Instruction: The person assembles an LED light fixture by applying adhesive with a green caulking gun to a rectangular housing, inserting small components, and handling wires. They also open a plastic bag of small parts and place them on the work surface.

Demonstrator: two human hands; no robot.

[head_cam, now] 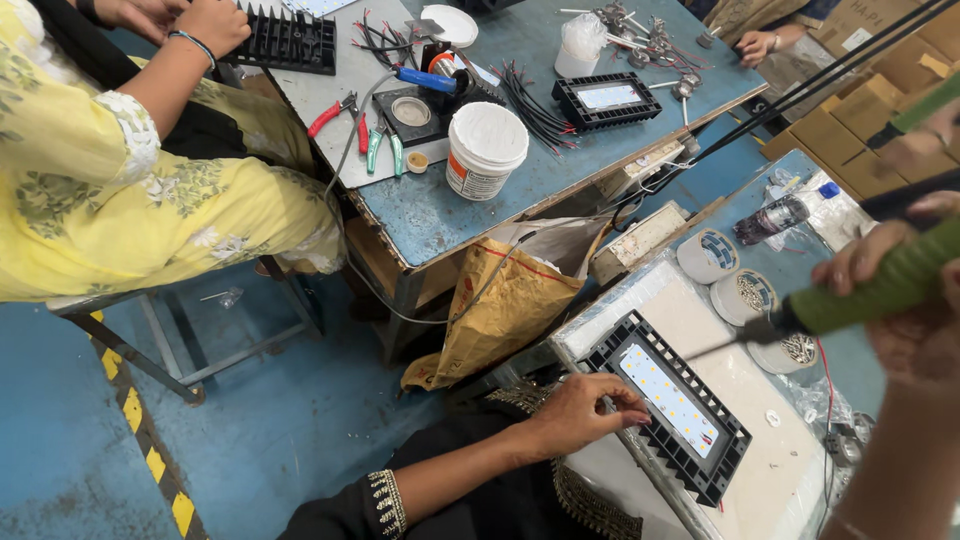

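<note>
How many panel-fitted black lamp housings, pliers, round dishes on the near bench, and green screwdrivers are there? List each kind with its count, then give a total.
Lamp housings: 2
Pliers: 2
Dishes: 3
Screwdriver: 1
Total: 8

The scene is bright and evenly lit, and the light seems to come from above. Shadows are soft; a darker area lies under the blue table (440,215). To the right of this table, the right hand (915,300) and its green tool (880,290) are very close to the camera and blurred. The white tub (485,148) on the table is sharp, with almost no glare. Far from the table, straight lines bend at the edges, probably from a wide lens
</note>
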